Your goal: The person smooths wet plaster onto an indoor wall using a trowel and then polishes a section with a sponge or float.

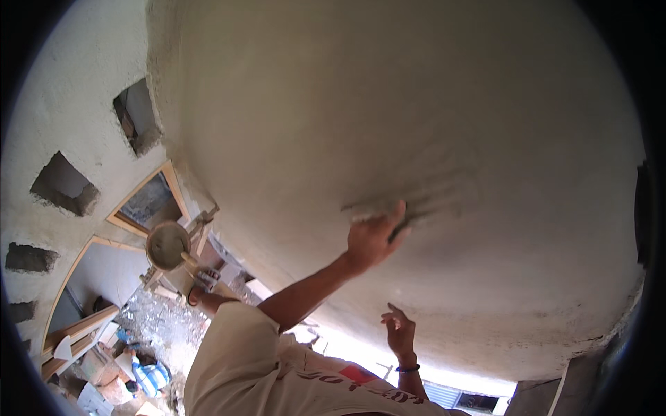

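Most of the plastered wall point(333, 90) looks coated and fairly even, so the work seems well advanced; its lower edge is rougher and patchy, and the streaks at its middle suggest that smoothing there is unfinished; how dry the coat is, I cannot tell; its face is dull grey-brown, broad and bowed by the lens; to the left of the plastered wall is an adjoining wall point(83, 104) with square holes point(141, 114); left of the plastered wall's lower part is a round pan point(148, 244) with greyish material point(165, 243) in it, and near it a third hand point(195, 297), whose owner I cannot tell; against the middle of the plastered wall is a flat hand tool point(424, 204), blurred, gripped by the left hand point(373, 237), its fingers curled round it; near the plastered wall's lower edge is the right hand point(400, 334), its fingers loosely spread, holding nothing that shows.
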The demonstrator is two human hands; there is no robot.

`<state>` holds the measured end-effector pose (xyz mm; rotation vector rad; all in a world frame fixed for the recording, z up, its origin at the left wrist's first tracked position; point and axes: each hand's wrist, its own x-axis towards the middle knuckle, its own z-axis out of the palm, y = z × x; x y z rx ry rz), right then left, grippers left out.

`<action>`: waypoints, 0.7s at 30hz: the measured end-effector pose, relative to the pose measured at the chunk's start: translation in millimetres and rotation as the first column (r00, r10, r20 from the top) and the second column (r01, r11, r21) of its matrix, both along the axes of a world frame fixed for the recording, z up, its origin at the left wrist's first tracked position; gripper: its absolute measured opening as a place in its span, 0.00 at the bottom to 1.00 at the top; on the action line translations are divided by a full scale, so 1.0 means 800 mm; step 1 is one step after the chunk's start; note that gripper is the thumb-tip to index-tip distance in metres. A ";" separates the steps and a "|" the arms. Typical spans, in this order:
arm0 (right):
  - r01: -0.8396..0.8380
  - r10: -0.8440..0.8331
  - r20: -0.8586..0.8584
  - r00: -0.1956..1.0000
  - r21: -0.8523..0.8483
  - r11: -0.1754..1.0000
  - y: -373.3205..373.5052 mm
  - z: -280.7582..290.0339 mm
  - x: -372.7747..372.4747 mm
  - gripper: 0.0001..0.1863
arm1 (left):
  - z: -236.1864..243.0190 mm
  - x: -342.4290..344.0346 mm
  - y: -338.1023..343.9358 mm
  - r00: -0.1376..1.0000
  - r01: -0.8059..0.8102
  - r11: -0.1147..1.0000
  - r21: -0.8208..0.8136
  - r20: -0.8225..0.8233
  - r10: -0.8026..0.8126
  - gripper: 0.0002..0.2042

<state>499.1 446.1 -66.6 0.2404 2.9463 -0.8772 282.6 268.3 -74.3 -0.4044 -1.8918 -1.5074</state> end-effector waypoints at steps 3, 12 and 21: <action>-0.104 0.104 -0.016 0.994 -0.025 0.994 0.003 -0.007 -0.015 0.18 | -0.017 0.006 0.014 0.981 -0.021 0.975 -0.220 -0.191 -0.022 0.34; -0.069 0.067 -0.050 0.996 -0.030 0.997 0.036 -0.004 -0.038 0.18 | 0.294 -0.178 -0.207 0.985 -0.171 0.974 -0.146 -0.033 0.167 0.27; -0.144 0.140 -0.039 0.989 -0.144 0.979 0.008 -0.008 -0.027 0.18 | 0.133 -0.103 -0.129 0.938 -0.343 0.915 -0.211 -0.128 0.322 0.26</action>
